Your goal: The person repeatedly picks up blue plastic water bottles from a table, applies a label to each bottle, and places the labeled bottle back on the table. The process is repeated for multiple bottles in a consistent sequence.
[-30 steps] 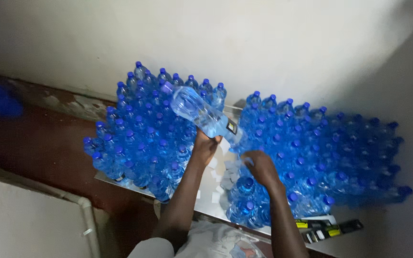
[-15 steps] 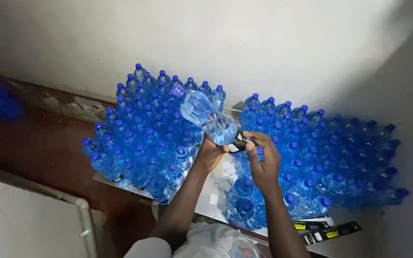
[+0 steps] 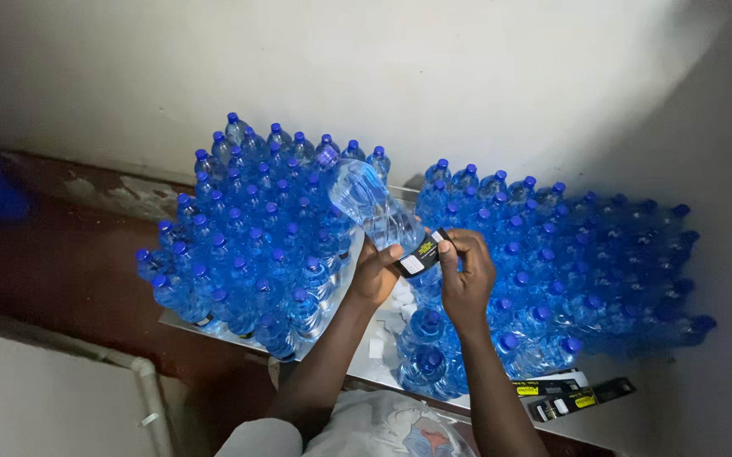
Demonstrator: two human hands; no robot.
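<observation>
Clear plastic is filling both hands: the left hand (image 3: 374,275) is gripping the lower body of a water bottle (image 3: 376,209), which is tilting up and away from the person with its base pointing toward the wall. The right hand (image 3: 466,272) is pinching the free end of a dark label (image 3: 423,254) that is wrapping around the bottle just beside the left thumb, so both hands are closing on the same bottle from either side.

As a judgement, the label could be going on crooked or creasing, because the ribbed wall is giving little flat backing; the bottle could also be slipping in the left hand, since it is being held by one end only while it leans out over the packed rows.

The bottle is looking transparent, lightly blue-tinted and ribbed, with the label as a narrow black band carrying a white patch.

Beyond the left hand, blue-capped bottles (image 3: 252,245) are standing tightly packed; beyond the right hand, more bottles (image 3: 569,271) are crowding the tabletop (image 3: 366,355). Nearer the person than the right hand, spare dark labels (image 3: 565,396) are lying at the tabletop's edge.
</observation>
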